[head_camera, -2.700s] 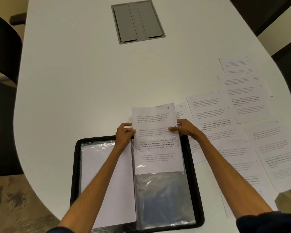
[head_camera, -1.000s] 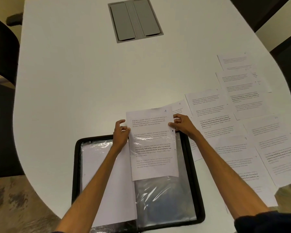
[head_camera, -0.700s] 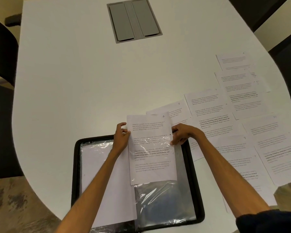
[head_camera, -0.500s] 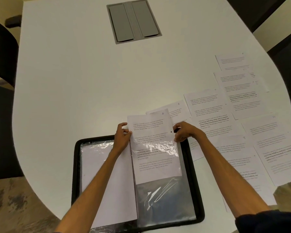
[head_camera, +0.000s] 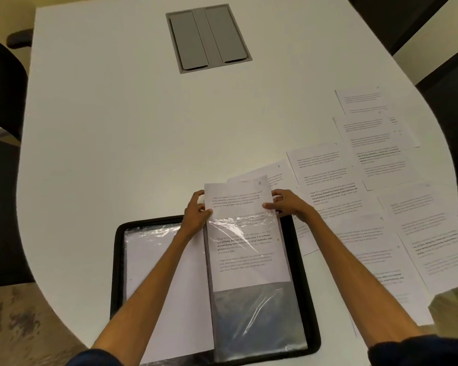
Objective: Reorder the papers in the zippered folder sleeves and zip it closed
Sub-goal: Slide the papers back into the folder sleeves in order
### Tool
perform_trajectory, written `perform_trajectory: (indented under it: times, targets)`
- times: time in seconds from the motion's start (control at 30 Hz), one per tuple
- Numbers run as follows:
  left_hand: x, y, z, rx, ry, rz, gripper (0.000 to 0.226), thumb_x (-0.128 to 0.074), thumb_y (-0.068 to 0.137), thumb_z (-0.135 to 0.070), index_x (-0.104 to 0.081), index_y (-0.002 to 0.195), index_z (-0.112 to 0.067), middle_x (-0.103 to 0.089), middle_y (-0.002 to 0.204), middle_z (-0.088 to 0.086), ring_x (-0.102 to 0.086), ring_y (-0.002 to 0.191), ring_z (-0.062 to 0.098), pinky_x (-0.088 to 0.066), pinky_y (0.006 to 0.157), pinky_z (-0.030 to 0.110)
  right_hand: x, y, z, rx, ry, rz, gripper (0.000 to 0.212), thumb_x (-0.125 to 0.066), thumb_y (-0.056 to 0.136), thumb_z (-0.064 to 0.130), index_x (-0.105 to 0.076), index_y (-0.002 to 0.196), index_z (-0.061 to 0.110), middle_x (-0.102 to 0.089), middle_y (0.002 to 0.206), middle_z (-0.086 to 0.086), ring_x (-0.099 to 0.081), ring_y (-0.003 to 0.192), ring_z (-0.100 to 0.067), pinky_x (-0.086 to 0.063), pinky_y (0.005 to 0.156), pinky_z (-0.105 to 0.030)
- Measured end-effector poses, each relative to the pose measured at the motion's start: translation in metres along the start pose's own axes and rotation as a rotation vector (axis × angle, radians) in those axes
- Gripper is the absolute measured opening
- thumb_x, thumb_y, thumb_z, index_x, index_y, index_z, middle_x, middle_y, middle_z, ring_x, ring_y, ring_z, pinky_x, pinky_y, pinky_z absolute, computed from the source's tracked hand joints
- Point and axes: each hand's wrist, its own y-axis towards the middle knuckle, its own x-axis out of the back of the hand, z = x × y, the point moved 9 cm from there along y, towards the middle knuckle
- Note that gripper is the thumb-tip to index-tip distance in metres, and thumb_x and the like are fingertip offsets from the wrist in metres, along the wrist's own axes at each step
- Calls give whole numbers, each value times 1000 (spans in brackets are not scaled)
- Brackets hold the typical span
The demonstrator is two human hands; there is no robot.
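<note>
Head view. Black zippered folder (head_camera: 118,260) is lying open flat at 6 o'clock on the white table (head_camera: 117,128), spine running 12 to 6.

The sheet (head_camera: 238,204) is sitting over the folder's right half. Its long axis is running 12 to 6, top edge pointing to 12, print reading upright toward the wearer, a handwritten 4 in the top right corner. Lower part is lying under the wrinkled plastic of the clear sleeve (head_camera: 257,313); upper part is sticking out past the folder's far rim.

Left hand (head_camera: 196,215) is pinching the sheet's left edge, thumb on top, fingers curled. Right hand (head_camera: 288,204) is pinching the right edge, fingertips resting on the paper.

The folder's left half is holding a blank white page (head_camera: 154,273) under plastic.

Loose pages (head_camera: 368,239) are overlapping in a spread from 1 to 4 o'clock. A grey hatch (head_camera: 208,38) is sitting in the table at 12. A dark chair (head_camera: 0,83) is standing at 10.
</note>
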Motion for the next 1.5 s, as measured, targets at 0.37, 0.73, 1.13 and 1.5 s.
perform_trajectory:
  times: [0.37,0.73,1.13,1.5]
  targets:
    - [-2,2,-4,-19,107,33,67,-71,89,-21,-34,143,-32,-63,94,12,-62,77,19,-50,66,27,-5,3,-6,-71,-328,61,27,-70,87,20,-69,107,2,-71,104,-11,-66,91,-22,-52,68,-23]
    - [4,-5,2,-31,284,27,30,-67,87,-12,-57,116,-14,-65,78,10,-60,69,19,-45,61,28,2,-7,21,226,-164,-196,29,-70,87,13,-61,115,16,-68,72,-7,-61,64,-13,-50,64,-27]
    - [-5,-1,-9,-126,429,87,45,-62,94,-16,-51,137,-20,-62,116,10,-57,102,20,-46,91,34,-8,-8,31,197,-328,12,34,-74,83,10,-65,115,14,-68,93,-1,-63,69,-7,-48,67,-16]
    - [-5,-3,-2,-67,626,107,18,-59,95,-23,-71,108,-21,-71,107,-3,-63,103,18,-45,97,45,-18,-7,23,229,-366,-17,21,-71,87,19,-71,109,20,-66,113,5,-61,104,-15,-47,95,-30]
